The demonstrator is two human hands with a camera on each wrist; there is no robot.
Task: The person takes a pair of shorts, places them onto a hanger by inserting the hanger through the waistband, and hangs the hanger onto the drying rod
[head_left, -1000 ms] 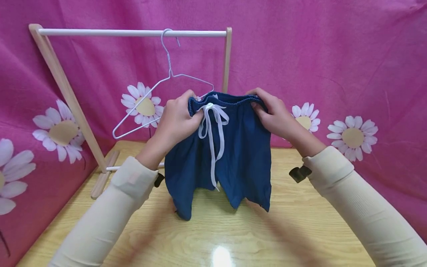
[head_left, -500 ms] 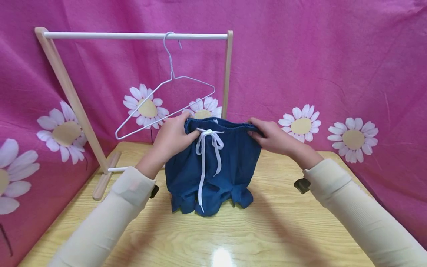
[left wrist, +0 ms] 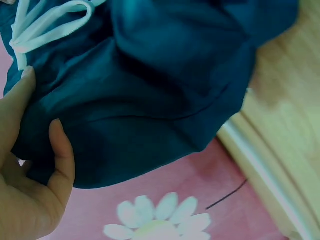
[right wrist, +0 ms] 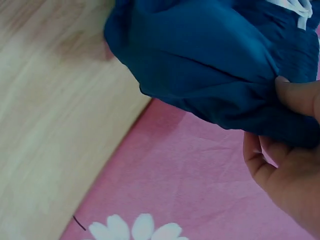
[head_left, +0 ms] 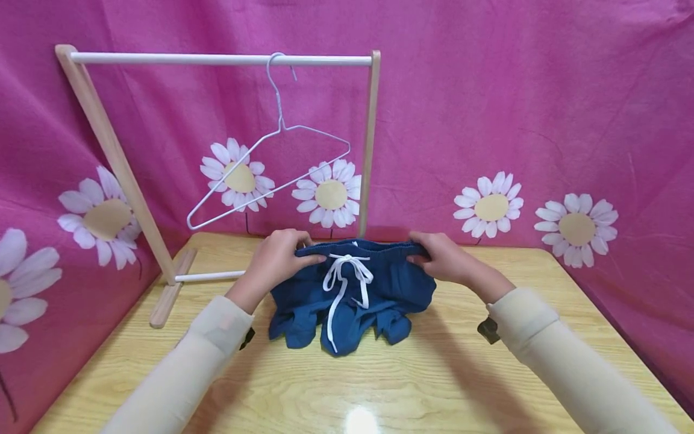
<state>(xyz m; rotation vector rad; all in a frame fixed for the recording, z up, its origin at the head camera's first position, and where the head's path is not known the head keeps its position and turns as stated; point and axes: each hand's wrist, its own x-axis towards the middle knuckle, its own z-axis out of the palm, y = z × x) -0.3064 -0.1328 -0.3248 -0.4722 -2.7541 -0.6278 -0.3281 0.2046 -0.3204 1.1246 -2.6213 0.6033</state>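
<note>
Sagging navy shorts (head_left: 393, 280), white drawstring (head_left: 347, 258)

And here are the shorts (head_left: 349, 313), dark blue, right at the lower centre of the frame! The gathered waistband (head_left: 386, 251) is up, stretched wide sideways and gripped at both ends, its opening a thin dark slit along the top. Front and centre, a white drawstring (head_left: 347, 259) sits tied in a bow, one long tail trailing down to the bottom edge. Below, the legs (head_left: 295, 328) slump into soft, scalloped folds on the table (head_left: 303, 392), fabric bulging at the right side.
</note>
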